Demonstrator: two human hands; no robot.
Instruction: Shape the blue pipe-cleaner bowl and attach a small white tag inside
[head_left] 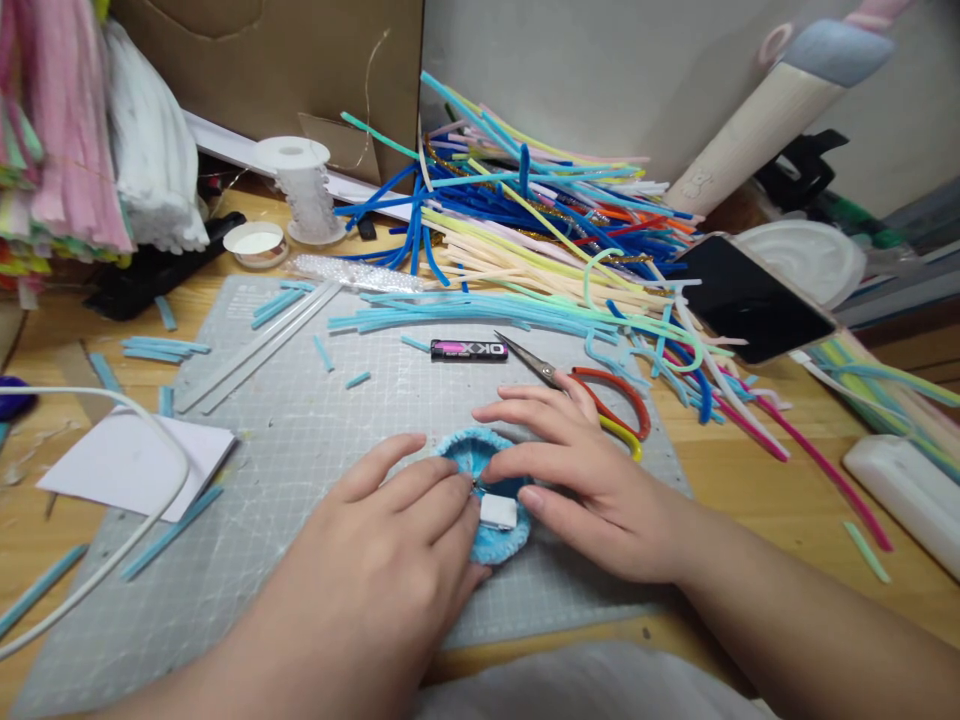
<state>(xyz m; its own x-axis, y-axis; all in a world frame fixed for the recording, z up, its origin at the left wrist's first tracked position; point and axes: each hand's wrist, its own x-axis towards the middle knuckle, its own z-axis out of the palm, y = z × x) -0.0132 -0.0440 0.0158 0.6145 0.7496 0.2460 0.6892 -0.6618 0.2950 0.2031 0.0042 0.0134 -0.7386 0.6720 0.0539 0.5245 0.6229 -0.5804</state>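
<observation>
A round, shallow blue fuzzy piece (501,550), like a small bowl of pipe cleaners, lies on the cutting mat under my hands. Inside it is a small white rectangular block (498,511). My left hand (390,540) holds the piece's left side, its fingers bent over the rim and its thumb below. My right hand (592,470) is spread at the other side. Its index fingertip reaches inside, close to a tiny dark metallic bit (475,483) near the left fingertips, while its thumb is by the right rim. Whether the fingertips pinch that bit is hidden.
Scissors (536,360) with red and yellow handles and a black-and-pink battery (469,350) lie beyond my hands. Blue pipe cleaners (480,315) and a multicoloured heap (540,210) fill the back. Glue sticks (262,345), folded paper (142,460) and a white cable (169,440) are left; a phone (750,300) is right.
</observation>
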